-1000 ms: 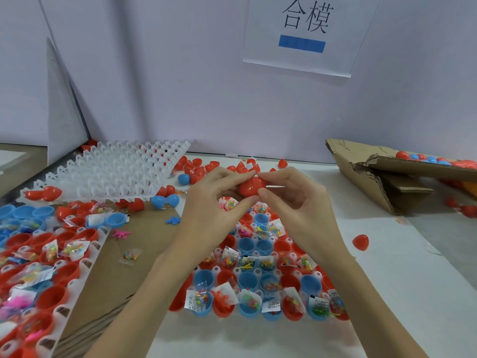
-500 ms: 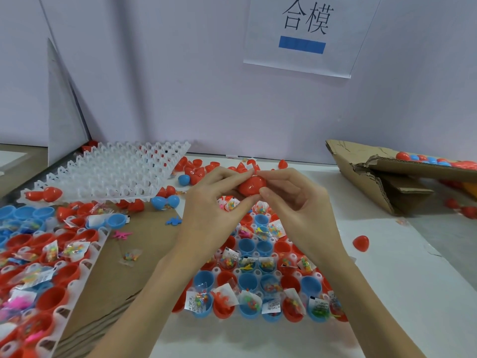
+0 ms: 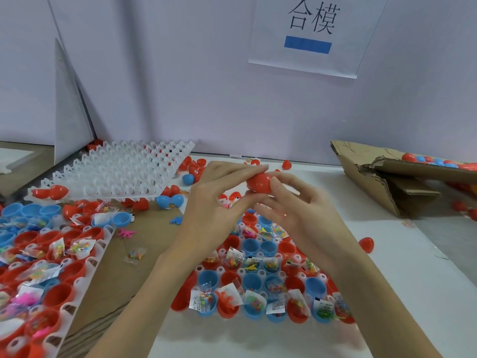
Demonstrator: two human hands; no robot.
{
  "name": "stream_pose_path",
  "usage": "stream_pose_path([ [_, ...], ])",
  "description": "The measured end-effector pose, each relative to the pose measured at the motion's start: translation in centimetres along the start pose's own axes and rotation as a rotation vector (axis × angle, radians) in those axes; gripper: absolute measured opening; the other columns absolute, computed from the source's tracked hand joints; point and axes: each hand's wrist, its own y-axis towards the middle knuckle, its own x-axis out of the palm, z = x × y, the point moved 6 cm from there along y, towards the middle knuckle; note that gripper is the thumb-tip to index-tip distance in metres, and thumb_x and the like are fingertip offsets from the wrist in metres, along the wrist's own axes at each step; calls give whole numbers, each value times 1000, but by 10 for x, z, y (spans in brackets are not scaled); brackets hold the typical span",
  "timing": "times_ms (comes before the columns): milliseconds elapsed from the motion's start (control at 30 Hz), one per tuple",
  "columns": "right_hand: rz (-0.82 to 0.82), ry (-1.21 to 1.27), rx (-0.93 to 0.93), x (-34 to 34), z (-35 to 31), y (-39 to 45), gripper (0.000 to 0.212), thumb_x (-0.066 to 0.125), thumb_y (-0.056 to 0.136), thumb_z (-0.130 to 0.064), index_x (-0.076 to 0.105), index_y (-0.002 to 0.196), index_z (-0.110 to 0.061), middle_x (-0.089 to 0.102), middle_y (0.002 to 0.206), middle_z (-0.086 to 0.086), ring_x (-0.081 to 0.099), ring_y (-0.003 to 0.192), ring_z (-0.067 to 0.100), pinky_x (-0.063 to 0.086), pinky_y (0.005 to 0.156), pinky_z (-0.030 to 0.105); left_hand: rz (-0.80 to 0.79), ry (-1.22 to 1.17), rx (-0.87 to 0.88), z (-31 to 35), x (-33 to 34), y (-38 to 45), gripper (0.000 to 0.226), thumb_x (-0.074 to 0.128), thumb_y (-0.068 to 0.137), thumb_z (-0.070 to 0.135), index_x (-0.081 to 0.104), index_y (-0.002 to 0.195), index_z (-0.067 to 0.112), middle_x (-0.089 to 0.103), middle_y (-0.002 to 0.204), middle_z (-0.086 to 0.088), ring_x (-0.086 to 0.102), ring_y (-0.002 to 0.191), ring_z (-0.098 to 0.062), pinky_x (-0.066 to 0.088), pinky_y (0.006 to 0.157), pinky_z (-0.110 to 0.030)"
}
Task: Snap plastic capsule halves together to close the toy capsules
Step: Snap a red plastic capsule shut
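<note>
- The left hand (image 3: pixel 214 202) and the right hand (image 3: pixel 296 210) hold one red egg-shaped plastic capsule (image 3: pixel 259 182) above the far end of the white plastic tray of open halves (image 3: pixel 260 273); each grip is pinching it from its own side, probably to press the halves closed.
- The tray lies near on the white surface (image 3: pixel 402 267), so the next halves are within easy reach.
- The brown cardboard box (image 3: pixel 366 171) at far right seems to collect closed capsules.

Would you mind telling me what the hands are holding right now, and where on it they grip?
Both hands hold one red capsule: left hand fingertips on its top and left side, right hand fingertips on its right end and underside.
</note>
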Motion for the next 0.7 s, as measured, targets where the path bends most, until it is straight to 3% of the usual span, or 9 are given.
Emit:
stream_pose_path([
  [133, -230, 314, 113, 11, 1, -1, 40, 57, 103, -22, 59, 137, -1, 60, 140, 21, 57, 132, 33, 50, 106, 41, -6, -106, -42, -4, -2, 1, 46, 76, 85, 31, 72, 130, 26, 70, 125, 14, 57, 127, -15, 43, 110, -22],
  [267, -293, 367, 104, 15, 5, 0, 46, 56, 104, -28, 56, 138, 3, 55, 145, 20, 52, 137, 31, 48, 107, 42, -37, -54, 9, 1, 3, 1, 45, 78, 84, 27, 71, 129, 26, 69, 121, 16, 55, 124, -8, 40, 111, -23],
  [467, -352, 444, 162, 22, 9, 0, 50, 53, 104, -36, 56, 140, -1, 53, 146, 22, 50, 139, 30, 48, 107, 37, -23, 0, 120, 6, 3, 0, 45, 84, 83, 16, 72, 125, 27, 69, 115, 11, 58, 115, -13, 45, 107, -37],
  [600, -347, 476, 204, 22, 13, -1, 52, 51, 104, -43, 60, 137, -6, 54, 146, 18, 50, 139, 28, 46, 110, 39, -21, -75, 98, 8, 2, 0, 40, 83, 83, 22, 72, 121, 27, 68, 116, 14, 61, 115, -11, 43, 103, -20],
  [700, -336, 510, 233, 25, 16, -1, 59, 51, 100, -53, 62, 136, -8, 55, 146, 16, 51, 138, 26, 47, 109, 37, -30, -136, 55, 7, 2, 1, 38, 85, 81, 21, 74, 118, 27, 69, 114, 16, 63, 115, -13, 42, 101, -15],
])
